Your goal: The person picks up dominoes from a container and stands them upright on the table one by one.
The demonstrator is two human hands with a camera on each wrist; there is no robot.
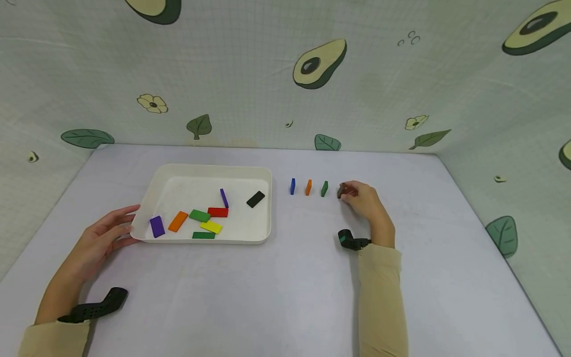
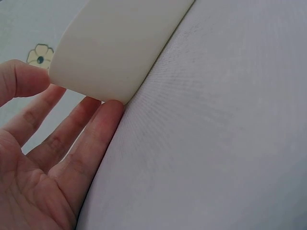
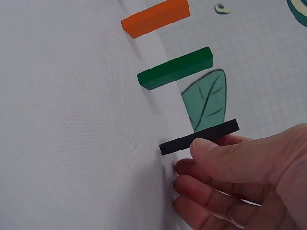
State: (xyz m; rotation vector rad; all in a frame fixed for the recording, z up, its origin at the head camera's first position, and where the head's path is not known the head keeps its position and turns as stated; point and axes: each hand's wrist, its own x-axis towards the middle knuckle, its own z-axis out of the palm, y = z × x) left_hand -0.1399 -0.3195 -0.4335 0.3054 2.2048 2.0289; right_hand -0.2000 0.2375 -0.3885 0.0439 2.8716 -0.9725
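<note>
At the right end of a row of upright dominoes, my right hand [image 1: 362, 199] pinches a black domino [image 3: 199, 137] between thumb and fingers. It stands on end, its lower end right at the table. To its left stand a green domino [image 1: 324, 189], an orange domino [image 1: 308, 187] and a blue domino [image 1: 292, 186], spaced apart. My left hand [image 1: 103, 234] touches the near left corner of a white tray [image 1: 200, 242], fingers fairly straight against the outer wall and thumb at the rim.
Loose dominoes lie in the tray: a black one [image 1: 256, 199], a red one [image 1: 218, 212], a yellow one [image 1: 211, 227], an orange one [image 1: 178, 221], and several purple and green ones. The white table [image 1: 276, 297] meets a patterned cloth [image 1: 250, 99] at its back edge.
</note>
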